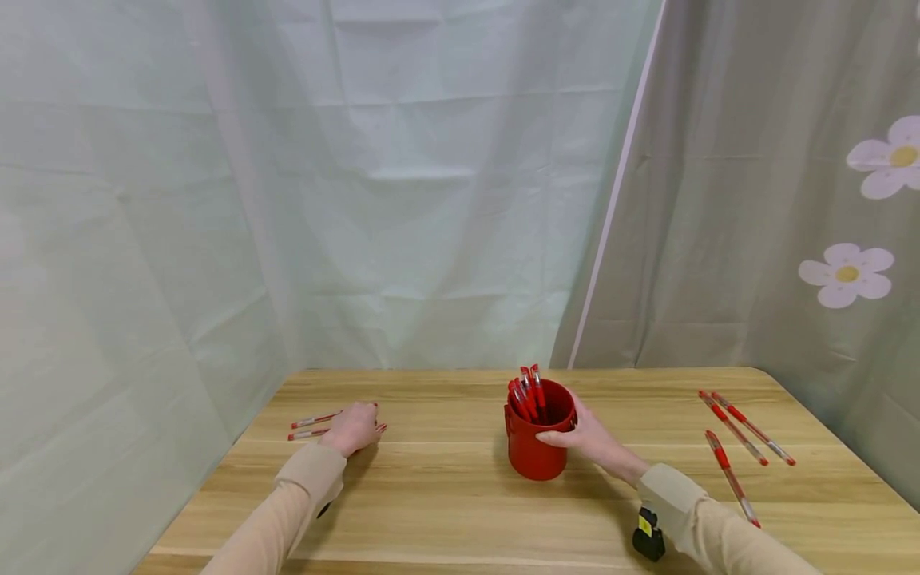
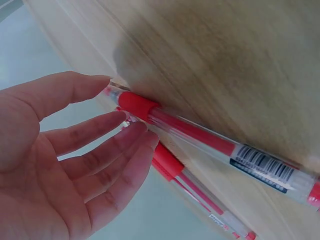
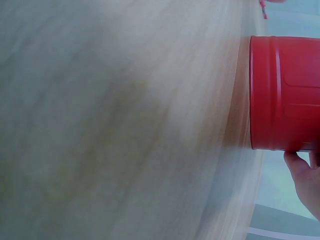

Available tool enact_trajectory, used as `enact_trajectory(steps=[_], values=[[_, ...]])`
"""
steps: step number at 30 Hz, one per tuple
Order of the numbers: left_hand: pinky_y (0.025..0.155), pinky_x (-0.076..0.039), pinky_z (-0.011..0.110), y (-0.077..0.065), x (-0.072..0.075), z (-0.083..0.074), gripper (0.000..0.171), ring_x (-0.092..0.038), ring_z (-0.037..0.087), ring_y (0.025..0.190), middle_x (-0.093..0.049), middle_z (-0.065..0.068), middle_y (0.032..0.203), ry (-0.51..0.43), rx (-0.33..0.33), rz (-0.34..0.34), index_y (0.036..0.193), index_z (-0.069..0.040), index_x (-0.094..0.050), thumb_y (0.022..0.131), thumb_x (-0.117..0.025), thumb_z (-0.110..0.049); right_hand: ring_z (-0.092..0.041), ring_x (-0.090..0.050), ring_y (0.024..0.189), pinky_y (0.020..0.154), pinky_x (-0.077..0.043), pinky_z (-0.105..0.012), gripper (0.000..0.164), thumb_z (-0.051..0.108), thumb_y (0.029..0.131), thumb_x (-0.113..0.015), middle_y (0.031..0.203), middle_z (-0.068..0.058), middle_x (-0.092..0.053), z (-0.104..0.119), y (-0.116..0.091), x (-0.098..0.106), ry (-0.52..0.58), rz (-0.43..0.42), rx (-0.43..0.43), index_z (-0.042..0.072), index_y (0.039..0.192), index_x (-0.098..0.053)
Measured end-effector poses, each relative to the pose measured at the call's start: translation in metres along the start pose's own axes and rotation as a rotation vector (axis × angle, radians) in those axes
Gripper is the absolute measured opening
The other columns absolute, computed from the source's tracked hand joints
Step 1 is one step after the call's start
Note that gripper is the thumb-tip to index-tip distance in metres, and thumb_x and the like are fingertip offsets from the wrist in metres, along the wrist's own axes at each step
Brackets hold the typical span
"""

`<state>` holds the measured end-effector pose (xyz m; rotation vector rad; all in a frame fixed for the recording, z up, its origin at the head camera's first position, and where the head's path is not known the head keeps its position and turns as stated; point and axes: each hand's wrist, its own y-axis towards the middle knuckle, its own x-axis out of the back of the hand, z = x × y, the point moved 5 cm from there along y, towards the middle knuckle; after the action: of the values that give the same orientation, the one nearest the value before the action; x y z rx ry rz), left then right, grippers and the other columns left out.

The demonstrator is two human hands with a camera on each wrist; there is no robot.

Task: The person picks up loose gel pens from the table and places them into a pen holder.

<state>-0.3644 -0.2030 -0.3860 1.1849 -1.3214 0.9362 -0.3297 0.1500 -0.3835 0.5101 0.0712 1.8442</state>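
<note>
My left hand [image 1: 354,430] is at the left of the table over two red pens. In the left wrist view the thumb and slightly bent fingers [image 2: 92,162] stand apart around the capped end of the nearer pen [image 2: 192,135]. A second pen [image 2: 187,180] lies beyond it, its cap partly hidden by the fingertips. My right hand [image 1: 591,438] holds a red pen holder [image 1: 535,459] by its right side, thumb across the front. Several red pens [image 1: 527,394] stand inside, leaning left. The right wrist view shows the holder [image 3: 292,92] sideways, with part of the hand [image 3: 306,182].
Three more red pens lie on the right of the wooden table [image 1: 446,511]: one nearer pen [image 1: 731,479] and two farther, side by side, a left pen [image 1: 733,427] and a right pen [image 1: 755,429]. Curtains [image 1: 431,200] hang behind the table and along its sides.
</note>
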Motion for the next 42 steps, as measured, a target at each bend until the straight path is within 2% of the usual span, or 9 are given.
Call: enact_trajectory(steps=[7, 11, 18, 22, 25, 29, 35, 40, 42], values=[[0.051, -0.040, 0.038, 0.001, -0.004, 0.005, 0.019, -0.044, 0.020, 0.059, -0.045, 0.004, 0.064, -0.024, 0.004, 0.006, 0.069, -0.007, -0.049, 0.076, -0.066, -0.007, -0.030, -0.041, 0.113, 0.087, -0.039, -0.039, 0.076, 0.012, 0.072, -0.076, 0.126, -0.013, -0.045, -0.021, 0.006, 0.002, 0.007, -0.022, -0.003, 0.006, 0.134, -0.034], [0.052, -0.042, 0.038, 0.003, -0.004, 0.005, 0.018, -0.045, 0.020, 0.060, -0.046, 0.004, 0.065, -0.025, -0.003, 0.004, 0.073, -0.006, -0.050, 0.075, -0.068, -0.007, -0.030, -0.041, 0.113, 0.088, -0.038, -0.040, 0.075, 0.011, 0.072, -0.077, 0.126, -0.014, -0.045, -0.021, 0.005, 0.002, 0.012, -0.029, 0.011, 0.006, 0.134, -0.034], [0.052, -0.041, 0.036, 0.006, -0.007, 0.005, 0.020, -0.044, 0.020, 0.058, -0.045, 0.004, 0.062, -0.021, -0.010, 0.009, 0.069, -0.006, -0.049, 0.074, -0.069, -0.005, -0.030, -0.041, 0.114, 0.087, -0.039, -0.039, 0.077, 0.012, 0.073, -0.076, 0.127, -0.014, -0.044, -0.020, 0.005, 0.002, -0.008, -0.017, -0.011, 0.006, 0.135, -0.032], [0.052, -0.040, 0.035, 0.007, -0.007, 0.004, 0.022, -0.044, 0.020, 0.058, -0.044, 0.004, 0.062, -0.025, -0.016, 0.015, 0.069, -0.006, -0.048, 0.072, -0.070, -0.003, -0.035, -0.040, 0.113, 0.087, -0.039, -0.040, 0.076, 0.009, 0.073, -0.075, 0.126, -0.019, -0.043, -0.002, 0.000, -0.001, 0.008, -0.006, -0.013, 0.000, 0.134, -0.031], [0.053, -0.040, 0.034, 0.006, -0.005, 0.001, 0.021, -0.044, 0.020, 0.059, -0.045, 0.004, 0.063, -0.028, -0.026, 0.022, 0.069, -0.005, -0.049, 0.072, -0.069, -0.001, -0.035, -0.040, 0.113, 0.087, -0.039, -0.039, 0.076, 0.009, 0.073, -0.075, 0.126, -0.019, -0.043, -0.002, 0.000, -0.001, 0.017, -0.010, -0.003, 0.001, 0.134, -0.032], [0.054, -0.038, 0.032, 0.005, -0.003, -0.003, 0.017, -0.042, 0.020, 0.059, -0.045, 0.006, 0.064, -0.048, -0.038, 0.056, 0.069, -0.003, -0.049, 0.072, -0.065, 0.004, -0.031, -0.041, 0.114, 0.086, -0.039, -0.038, 0.077, 0.011, 0.073, -0.076, 0.128, -0.015, -0.043, -0.020, 0.006, 0.001, 0.020, -0.019, 0.005, 0.006, 0.136, -0.032], [0.053, -0.036, 0.031, 0.008, -0.007, -0.003, 0.018, -0.040, 0.020, 0.059, -0.043, 0.006, 0.064, -0.062, -0.032, 0.101, 0.069, -0.003, -0.048, 0.069, -0.062, 0.008, -0.029, -0.041, 0.113, 0.087, -0.039, -0.038, 0.076, 0.011, 0.072, -0.077, 0.127, -0.013, -0.044, -0.021, 0.006, 0.002, 0.015, -0.022, 0.002, 0.006, 0.135, -0.034], [0.052, -0.036, 0.031, 0.008, -0.009, -0.003, 0.020, -0.040, 0.020, 0.058, -0.043, 0.006, 0.063, -0.061, -0.042, 0.094, 0.069, -0.004, -0.047, 0.068, -0.063, 0.007, -0.031, -0.041, 0.113, 0.088, -0.037, -0.041, 0.076, 0.007, 0.072, -0.076, 0.127, -0.016, -0.044, -0.018, 0.005, 0.002, 0.021, -0.019, 0.002, 0.003, 0.135, -0.033], [0.051, -0.037, 0.031, 0.007, -0.010, -0.003, 0.021, -0.041, 0.019, 0.057, -0.043, 0.006, 0.063, -0.057, -0.046, 0.087, 0.068, -0.004, -0.046, 0.068, -0.064, 0.007, -0.034, -0.041, 0.113, 0.088, -0.037, -0.042, 0.076, 0.006, 0.073, -0.075, 0.126, -0.019, -0.044, -0.010, 0.003, 0.000, 0.021, -0.011, 0.012, 0.000, 0.134, -0.032]])
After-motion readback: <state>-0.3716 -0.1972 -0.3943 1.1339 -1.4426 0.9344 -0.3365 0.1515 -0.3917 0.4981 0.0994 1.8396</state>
